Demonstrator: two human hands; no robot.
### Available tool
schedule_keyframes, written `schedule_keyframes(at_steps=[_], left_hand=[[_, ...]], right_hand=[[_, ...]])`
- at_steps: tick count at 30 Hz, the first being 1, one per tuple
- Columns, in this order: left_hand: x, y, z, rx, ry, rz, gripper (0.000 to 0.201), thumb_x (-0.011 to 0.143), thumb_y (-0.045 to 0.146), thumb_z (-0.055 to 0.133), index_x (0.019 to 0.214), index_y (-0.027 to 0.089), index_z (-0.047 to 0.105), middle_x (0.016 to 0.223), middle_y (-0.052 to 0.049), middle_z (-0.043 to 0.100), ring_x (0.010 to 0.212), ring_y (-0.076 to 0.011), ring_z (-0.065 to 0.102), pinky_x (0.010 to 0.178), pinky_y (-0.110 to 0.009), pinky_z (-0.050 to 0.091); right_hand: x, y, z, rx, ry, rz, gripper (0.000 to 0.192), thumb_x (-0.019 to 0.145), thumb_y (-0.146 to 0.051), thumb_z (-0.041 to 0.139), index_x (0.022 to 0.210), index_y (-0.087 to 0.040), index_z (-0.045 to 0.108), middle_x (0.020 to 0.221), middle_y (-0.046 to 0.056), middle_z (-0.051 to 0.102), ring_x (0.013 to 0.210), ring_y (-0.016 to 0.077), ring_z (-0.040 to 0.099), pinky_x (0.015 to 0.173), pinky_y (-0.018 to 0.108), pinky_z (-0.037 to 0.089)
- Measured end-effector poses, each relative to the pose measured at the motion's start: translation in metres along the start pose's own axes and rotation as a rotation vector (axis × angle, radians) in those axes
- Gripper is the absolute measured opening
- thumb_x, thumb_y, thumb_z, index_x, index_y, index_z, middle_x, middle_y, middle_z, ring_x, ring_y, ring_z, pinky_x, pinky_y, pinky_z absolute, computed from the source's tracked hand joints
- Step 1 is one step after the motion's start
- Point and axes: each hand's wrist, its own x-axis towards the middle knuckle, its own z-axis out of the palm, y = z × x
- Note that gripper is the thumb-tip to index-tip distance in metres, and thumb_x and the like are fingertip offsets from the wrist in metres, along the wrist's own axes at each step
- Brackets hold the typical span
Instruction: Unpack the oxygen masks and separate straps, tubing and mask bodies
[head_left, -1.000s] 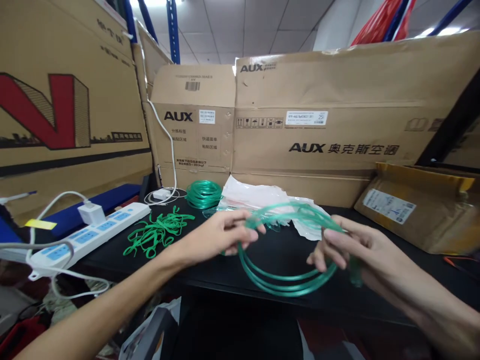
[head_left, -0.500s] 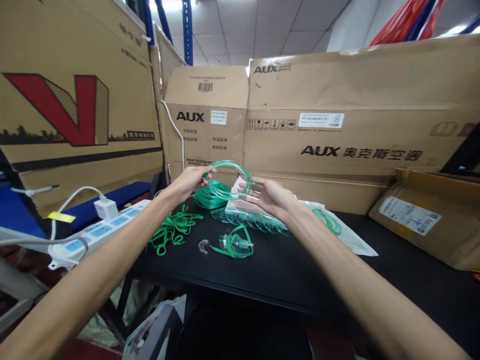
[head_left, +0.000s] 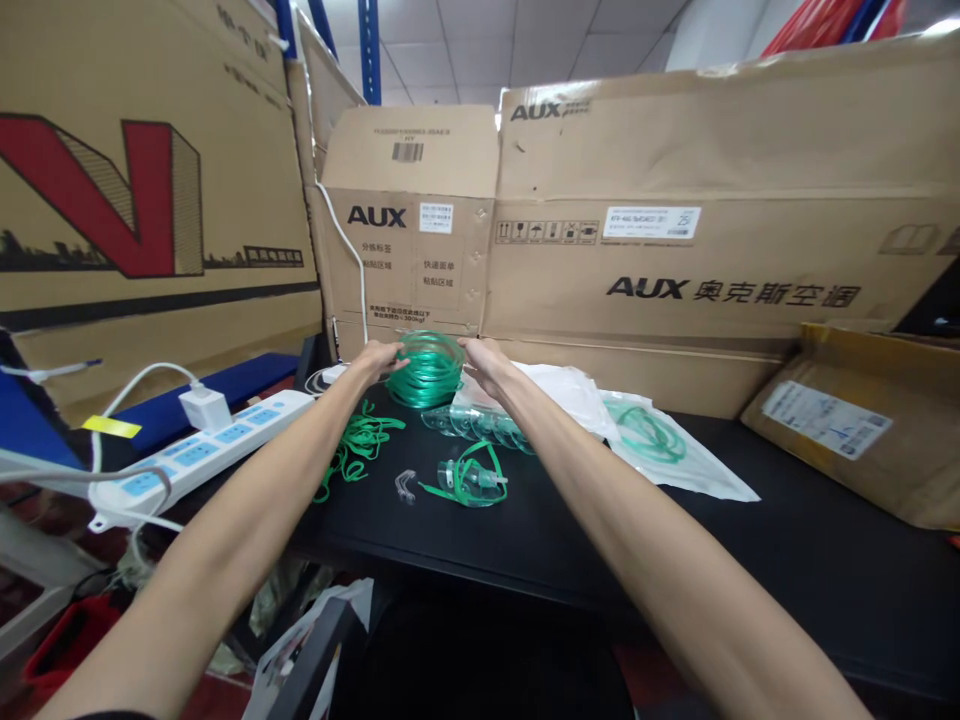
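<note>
both hands reach to the far edge of the black table; the left hand and right hand cup the stack of coiled green tubing from either side, fingers curled on its rim. it looks like settling a coil on the stack. nearer than the stack lie clear masks, loose green straps and plastic bags; cardboard boxes stand right behind it.

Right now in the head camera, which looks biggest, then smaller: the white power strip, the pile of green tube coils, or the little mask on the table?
1. White power strip, though it sits nearer the camera.
2. Pile of green tube coils, between the left hand and right hand.
3. Little mask.
</note>
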Motion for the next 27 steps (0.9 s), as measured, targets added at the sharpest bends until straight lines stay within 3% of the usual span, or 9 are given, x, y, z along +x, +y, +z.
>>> schedule_keyframes(at_steps=[4, 6, 8, 11, 14, 17, 19, 22, 27], left_hand=[[-0.002, 0.0, -0.012, 0.205, 0.016, 0.041, 0.033, 0.098, 0.034, 0.063, 0.125, 0.015, 0.061, 0.124, -0.01, 0.063, 0.105, -0.0242, 0.065, 0.088, -0.044, 0.057], [-0.012, 0.003, -0.023, 0.316, 0.01, 0.11, 0.033, 0.098, 0.037, 0.062, 0.123, 0.015, 0.062, 0.122, -0.01, 0.064, 0.105, -0.024, 0.065, 0.09, -0.045, 0.055], [-0.029, 0.008, -0.034, 0.405, -0.033, 0.21, 0.038, 0.099, 0.045, 0.057, 0.123, 0.017, 0.064, 0.115, -0.009, 0.069, 0.098, -0.0236, 0.068, 0.088, -0.041, 0.054], [-0.069, 0.013, -0.042, 0.504, -0.243, 0.384, 0.047, 0.095, 0.057, 0.054, 0.121, 0.021, 0.07, 0.097, -0.004, 0.076, 0.075, -0.0212, 0.07, 0.073, -0.03, 0.05], [-0.108, 0.011, -0.038, 0.587, -0.576, 0.526, 0.043, 0.085, 0.057, 0.068, 0.115, 0.027, 0.075, 0.097, 0.0, 0.077, 0.068, -0.0171, 0.068, 0.066, -0.025, 0.047], [-0.13, 0.002, -0.024, 0.641, -0.768, 0.647, 0.037, 0.08, 0.045, 0.074, 0.114, 0.029, 0.075, 0.102, 0.002, 0.077, 0.078, -0.0166, 0.068, 0.067, -0.021, 0.046], [-0.133, -0.006, -0.012, 0.665, -0.782, 0.712, 0.035, 0.081, 0.036, 0.073, 0.115, 0.027, 0.074, 0.1, 0.001, 0.076, 0.08, -0.0168, 0.067, 0.067, -0.021, 0.045], [-0.129, -0.018, 0.003, 0.675, -0.693, 0.79, 0.03, 0.083, 0.03, 0.069, 0.112, 0.024, 0.074, 0.099, -0.003, 0.072, 0.086, -0.0199, 0.066, 0.074, -0.025, 0.045], [-0.134, -0.014, 0.016, 0.568, -0.593, 0.92, 0.01, 0.09, 0.026, 0.064, 0.094, 0.022, 0.073, 0.094, -0.004, 0.07, 0.089, -0.0211, 0.065, 0.078, -0.028, 0.046]], right_hand=[[-0.024, -0.016, -0.016, -0.186, -0.002, -0.128, 0.033, 0.097, -0.033, 0.063, 0.126, -0.017, 0.06, 0.132, 0.01, 0.06, 0.112, 0.0255, 0.063, 0.094, 0.047, 0.054], [-0.049, -0.024, -0.028, -0.269, -0.092, -0.196, 0.026, 0.099, -0.031, 0.059, 0.12, -0.016, 0.064, 0.124, 0.009, 0.065, 0.107, 0.0228, 0.065, 0.091, 0.043, 0.055], [-0.081, -0.027, -0.041, -0.367, -0.245, -0.235, 0.024, 0.101, -0.028, 0.051, 0.103, -0.016, 0.072, 0.102, 0.007, 0.073, 0.092, 0.0193, 0.068, 0.084, 0.035, 0.055], [-0.132, -0.018, -0.06, -0.551, -0.436, -0.259, 0.024, 0.094, -0.035, 0.062, 0.083, -0.019, 0.077, 0.081, 0.004, 0.074, 0.079, 0.0212, 0.068, 0.082, 0.037, 0.052], [-0.166, 0.003, -0.073, -0.691, -0.439, -0.255, 0.025, 0.091, -0.04, 0.065, 0.107, -0.025, 0.077, 0.107, 0.007, 0.074, 0.109, 0.0303, 0.063, 0.098, 0.045, 0.045], [-0.179, 0.023, -0.077, -0.763, -0.395, -0.225, 0.039, 0.094, -0.043, 0.059, 0.13, -0.028, 0.067, 0.129, 0.009, 0.068, 0.127, 0.033, 0.054, 0.106, 0.049, 0.039], [-0.18, 0.032, -0.077, -0.783, -0.368, -0.207, 0.043, 0.095, -0.043, 0.058, 0.135, -0.028, 0.063, 0.131, 0.009, 0.067, 0.127, 0.0323, 0.055, 0.105, 0.048, 0.041], [-0.182, 0.035, -0.077, -0.781, -0.326, -0.204, 0.043, 0.094, -0.04, 0.06, 0.136, -0.03, 0.062, 0.129, 0.008, 0.069, 0.119, 0.0305, 0.06, 0.1, 0.045, 0.046], [-0.192, 0.019, -0.09, -0.707, -0.193, -0.275, 0.03, 0.092, -0.042, 0.065, 0.118, -0.028, 0.071, 0.114, 0.004, 0.074, 0.102, 0.0248, 0.067, 0.09, 0.037, 0.052]])
